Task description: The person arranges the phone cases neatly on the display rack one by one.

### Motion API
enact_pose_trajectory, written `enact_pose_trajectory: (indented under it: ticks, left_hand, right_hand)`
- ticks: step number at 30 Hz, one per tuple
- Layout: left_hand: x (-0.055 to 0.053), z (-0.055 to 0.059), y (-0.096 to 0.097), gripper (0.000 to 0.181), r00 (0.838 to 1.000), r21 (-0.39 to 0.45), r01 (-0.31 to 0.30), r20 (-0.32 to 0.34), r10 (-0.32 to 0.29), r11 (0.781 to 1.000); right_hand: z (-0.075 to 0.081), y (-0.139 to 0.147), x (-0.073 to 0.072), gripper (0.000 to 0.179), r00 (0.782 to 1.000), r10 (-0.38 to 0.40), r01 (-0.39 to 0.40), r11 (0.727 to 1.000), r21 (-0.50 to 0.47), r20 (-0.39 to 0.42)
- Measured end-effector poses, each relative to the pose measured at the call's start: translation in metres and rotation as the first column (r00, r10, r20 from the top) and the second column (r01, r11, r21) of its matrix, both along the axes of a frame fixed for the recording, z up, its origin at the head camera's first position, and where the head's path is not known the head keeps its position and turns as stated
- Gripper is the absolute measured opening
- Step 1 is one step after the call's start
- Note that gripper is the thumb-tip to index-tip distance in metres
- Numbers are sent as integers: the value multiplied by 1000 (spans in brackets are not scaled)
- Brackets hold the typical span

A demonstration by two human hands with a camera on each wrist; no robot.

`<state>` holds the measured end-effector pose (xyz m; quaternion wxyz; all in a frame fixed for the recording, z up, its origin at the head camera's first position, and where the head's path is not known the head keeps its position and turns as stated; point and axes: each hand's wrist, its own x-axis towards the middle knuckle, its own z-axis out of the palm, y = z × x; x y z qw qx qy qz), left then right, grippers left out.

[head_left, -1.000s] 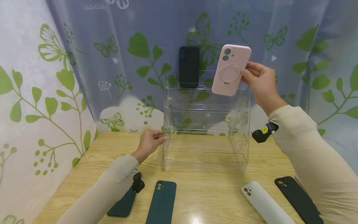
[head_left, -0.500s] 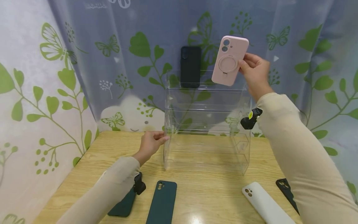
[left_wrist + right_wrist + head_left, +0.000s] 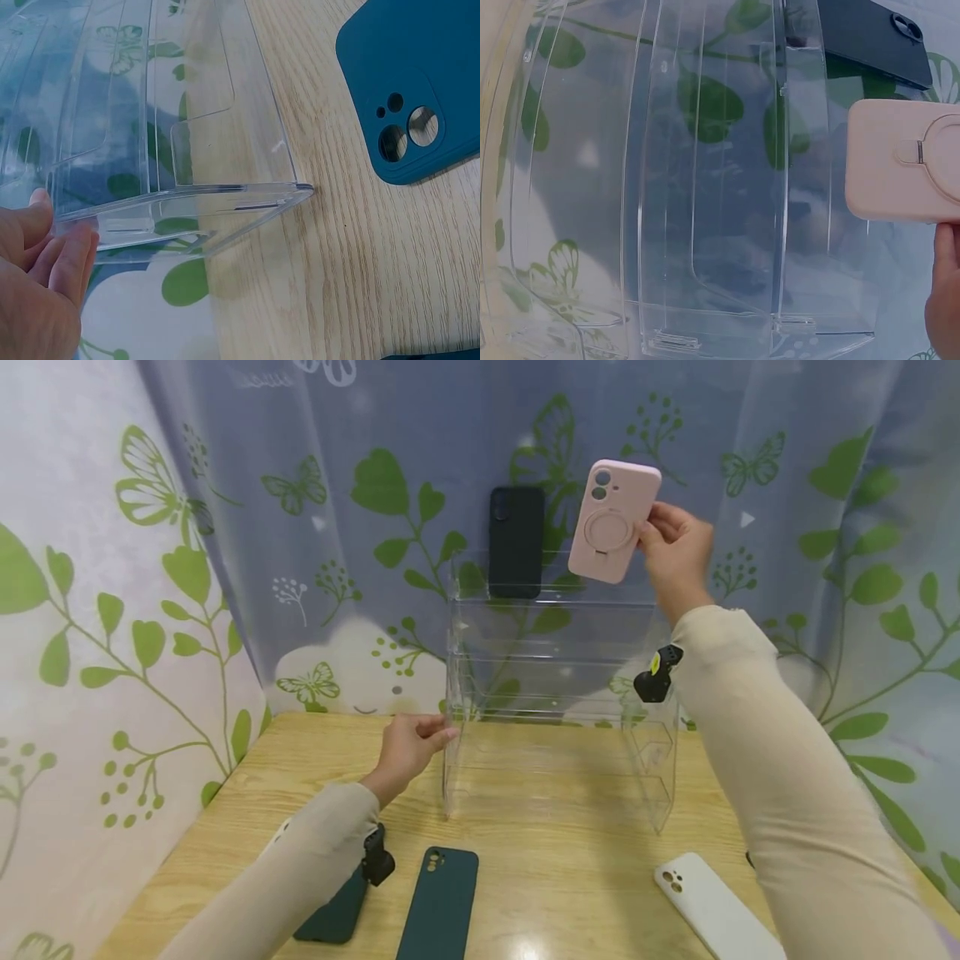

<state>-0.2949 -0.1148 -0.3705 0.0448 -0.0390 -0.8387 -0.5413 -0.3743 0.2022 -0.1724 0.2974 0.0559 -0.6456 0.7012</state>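
Observation:
A pink phone case [image 3: 617, 560] with two camera holes and a ring on its back is pinched along its right edge by my right hand [image 3: 681, 556]. It is held slightly tilted above the right part of the top tier of a clear tiered display rack [image 3: 555, 603]. Beside it on that tier, to the left, a black phone case [image 3: 516, 547] stands upright. My left hand [image 3: 408, 747] pinches the rack's left side panel between thumb and fingers, as the left wrist view shows at the panel's edge [image 3: 157, 196]. The right wrist view shows the lower end of the pink case [image 3: 881, 161].
On the wooden table [image 3: 540, 877] in front lie a teal phone case [image 3: 438, 902], a dark green case [image 3: 333, 914] partly under my left forearm, and a white case [image 3: 716, 902]. A patterned curtain [image 3: 405, 410] hangs behind the rack. My right sleeve hides a further black case.
My right hand has raised the pink case and brought it slightly left, nearer the black case. The right forearm has swung left, covering the black case on the table. My left hand stays on the rack.

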Motion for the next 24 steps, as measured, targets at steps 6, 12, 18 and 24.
enact_pose_trajectory:
  ticks: [6,12,18,24]
  left_hand:
    - [1,0,0,39,1000,-1,5,2,-5,1000]
    - [0,-1,0,39,1000,-15,-5,0,5,1000]
    - [-1,-2,0,41,1000,-20,-6,5,7,1000]
    - [0,-1,1,41,1000,-25,-16,-1,16,1000]
  right_hand:
    - [-6,-3,-10,30,997,-69,71,991,110,-18]
    - [-9,-6,-13,30,997,-69,72,980,185,-22]
    - [-14,-8,-13,30,997,-74,63,965,253,36]
    - [-15,-8,-14,33,997,-23,5,977,213,79]
